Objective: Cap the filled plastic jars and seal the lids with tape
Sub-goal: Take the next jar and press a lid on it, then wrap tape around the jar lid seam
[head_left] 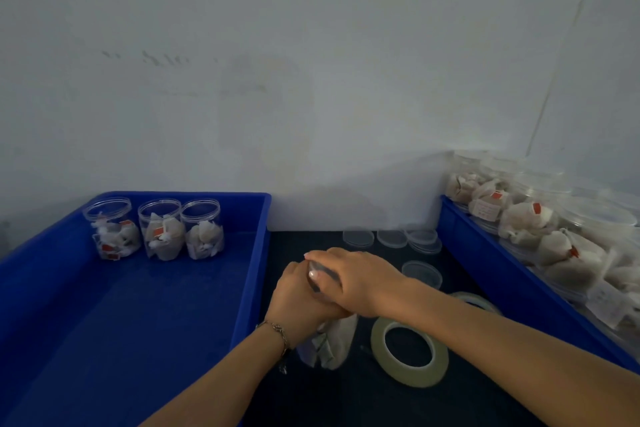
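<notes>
I see both hands, left hand (298, 298) and right hand (360, 282), gripping one jar (329, 345) mid-capping, while three open jars (157, 229) wait uncapped in the left bin's (249, 274) far corner.

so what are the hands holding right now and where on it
Both hands hold one filled jar on the dark table. The left hand wraps its upper side; the right hand covers the top, fingers curled over the lid.

Jar (329, 343): clear plastic, full of pale sachets, lying tilted on the dark surface (311, 392), top end covered so lid state unclear. Tape roll (408, 352): translucent, flat, just right of jar. Second roll (479, 300) behind it, partly hidden. Loose clear lids (422, 274) lie flat beyond the jar. Three open filled jars (159, 229) stand upright far left of it.
</notes>
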### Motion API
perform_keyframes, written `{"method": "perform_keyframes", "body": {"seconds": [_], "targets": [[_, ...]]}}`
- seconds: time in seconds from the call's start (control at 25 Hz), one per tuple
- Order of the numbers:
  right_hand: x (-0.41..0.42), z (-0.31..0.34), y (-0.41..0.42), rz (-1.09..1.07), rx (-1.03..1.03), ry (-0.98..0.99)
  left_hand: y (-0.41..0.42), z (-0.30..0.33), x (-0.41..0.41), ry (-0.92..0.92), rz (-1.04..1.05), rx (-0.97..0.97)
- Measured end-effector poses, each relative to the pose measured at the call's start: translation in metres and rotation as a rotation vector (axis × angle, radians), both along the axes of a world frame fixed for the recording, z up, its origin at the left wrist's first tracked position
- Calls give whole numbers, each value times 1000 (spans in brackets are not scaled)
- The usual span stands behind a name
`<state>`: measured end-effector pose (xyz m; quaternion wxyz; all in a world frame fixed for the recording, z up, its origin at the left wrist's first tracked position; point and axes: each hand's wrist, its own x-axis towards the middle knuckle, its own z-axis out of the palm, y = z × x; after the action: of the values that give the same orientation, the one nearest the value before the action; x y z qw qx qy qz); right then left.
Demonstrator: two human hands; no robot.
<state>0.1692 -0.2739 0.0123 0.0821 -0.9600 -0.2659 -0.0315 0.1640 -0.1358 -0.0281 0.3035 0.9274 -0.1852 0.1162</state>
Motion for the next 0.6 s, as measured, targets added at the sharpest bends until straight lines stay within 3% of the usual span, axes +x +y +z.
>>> {"method": "perform_keyframes", "body": {"seconds": [0.08, 0.16, 0.28, 0.36, 0.44, 0.6], "targets": [[-2, -5, 5, -43, -30, -62, -3, 2, -1, -174, -12, 211], [-6, -12, 6, -111, -7, -106, -5, 0, -2, -223, -27, 304], [-12, -25, -1, -114, 62, 86, -5, -9, 0, -210, -23, 438], [-15, -35, -19, -118, 294, 212, 2, -13, 1, -104, 129, 307], [-21, -52, -46, -230, 408, 183, 9, -12, 3, -39, 234, 114], [-48, -107, -90, -285, -115, 269, 5, -10, 5, 190, 219, -103]]}}
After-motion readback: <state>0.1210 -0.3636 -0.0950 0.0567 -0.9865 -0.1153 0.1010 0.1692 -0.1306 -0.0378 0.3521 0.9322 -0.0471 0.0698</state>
